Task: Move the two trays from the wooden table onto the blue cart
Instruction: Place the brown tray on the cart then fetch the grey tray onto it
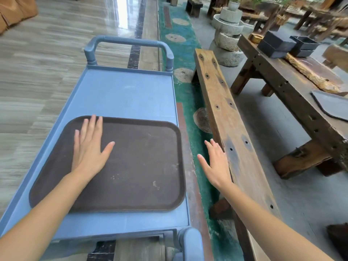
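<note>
A dark brown tray (135, 166) lies flat on the near half of the blue cart (122, 95). My left hand (90, 146) rests palm down on the tray's left part, fingers spread, holding nothing. My right hand (214, 162) hovers open in the gap between the cart and a wooden bench, gripping nothing. On the wooden table (293, 87) at the right, a second dark grey tray (331, 104) lies at the frame edge, partly cut off.
A long wooden bench (226, 113) runs between the cart and the table. Dark square bins (288, 44) stand at the table's far end. Stacked stone millstones (227, 34) sit beyond the bench. The cart's handle (130, 42) is at its far end. Grey plank floor lies to the left.
</note>
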